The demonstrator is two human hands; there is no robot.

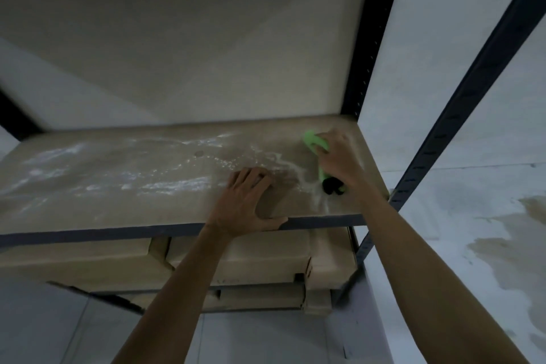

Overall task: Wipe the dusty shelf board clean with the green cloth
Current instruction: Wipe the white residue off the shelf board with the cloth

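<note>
Bunching the green cloth point(313, 142) under its curled fingers, the right hand point(338, 158) may smear dust point(165, 184) across the shelf board point(118, 204) — left hand point(249, 201) rests open, empty.

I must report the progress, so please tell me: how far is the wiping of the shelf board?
Done: little, perhaps the browner patch between the hands. In hand: the right hand grips the green cloth on the far right corner of the shelf board; the left hand rests on the front edge. Left: white dust streaks cover the middle and left side.
</note>
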